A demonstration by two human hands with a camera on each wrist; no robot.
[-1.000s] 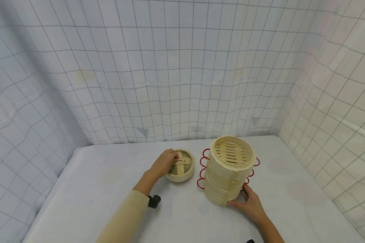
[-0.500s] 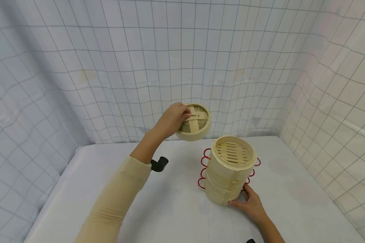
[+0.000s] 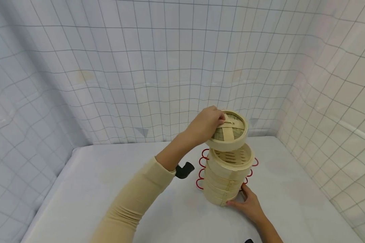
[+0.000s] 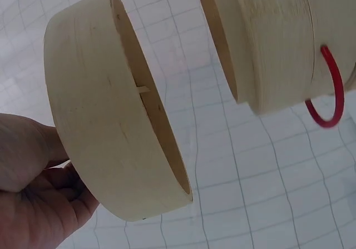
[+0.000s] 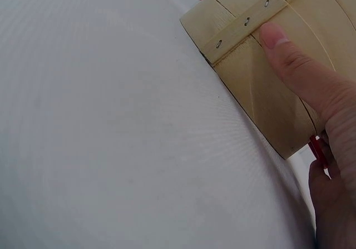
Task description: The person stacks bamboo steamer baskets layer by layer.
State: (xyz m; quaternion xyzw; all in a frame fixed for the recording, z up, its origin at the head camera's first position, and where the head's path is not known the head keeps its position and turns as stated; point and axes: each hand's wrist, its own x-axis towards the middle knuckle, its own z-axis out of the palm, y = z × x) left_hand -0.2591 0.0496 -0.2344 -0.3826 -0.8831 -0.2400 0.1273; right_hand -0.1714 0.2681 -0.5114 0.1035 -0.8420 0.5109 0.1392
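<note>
My left hand point(image 3: 204, 125) pinches the loop handle on top of a round bamboo steamer lid point(image 3: 228, 135). The lid is tilted in the air above a stack of bamboo steamer baskets point(image 3: 220, 180) and hides the back part of its open top. In the left wrist view a gap separates the lid point(image 4: 111, 104) from the stack's upper rim. My right hand point(image 3: 250, 204) grips the stack low on its right side. The right wrist view has the thumb flat on the bamboo wall point(image 5: 261, 88) and the fingers round by a red loop point(image 5: 318, 152).
Red loops point(image 3: 201, 173) stick out from both sides of the stack. It stands on a white-covered table point(image 3: 109, 182). Grid-patterned white sheets point(image 3: 158, 67) hang behind and on both sides.
My left hand has lifted the lid off the table and carried it up and right, over the stack. The right hand and the stack have stayed in place.
</note>
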